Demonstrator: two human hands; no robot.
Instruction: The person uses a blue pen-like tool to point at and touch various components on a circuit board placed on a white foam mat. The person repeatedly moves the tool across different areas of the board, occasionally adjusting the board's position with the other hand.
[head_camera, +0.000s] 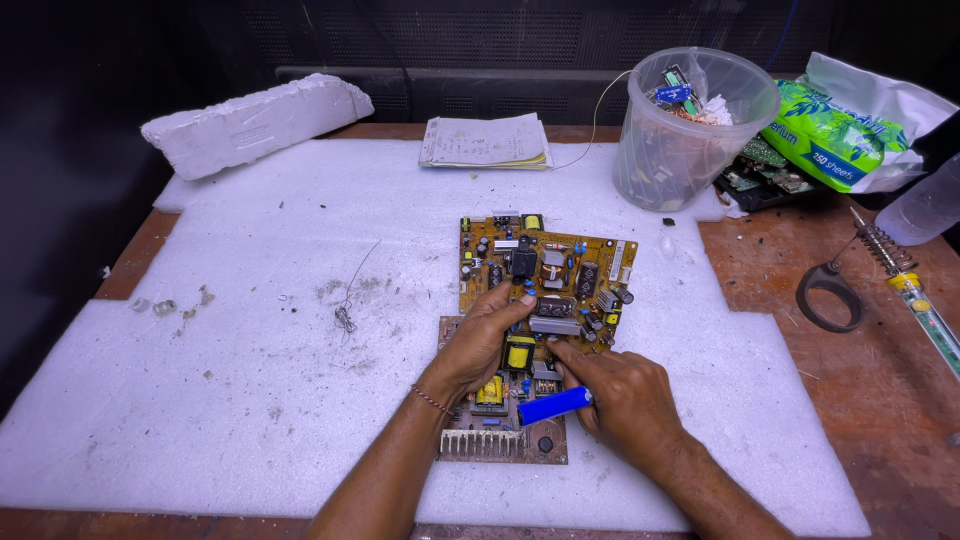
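The left hand is curling its fingers over the yellow-brown populated circuit board lying mid-foam white sheet. The right hand is closing around a blue cylindrical tool, perhaps a lighter, at five o'clock of the board. Probing seems underway; steadiness is needed next.

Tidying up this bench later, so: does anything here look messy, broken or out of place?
Grey crumbs and a stray twisted wire litter the white foam sheet left of the circuit board. A broken foam chunk lies at the far left corner.
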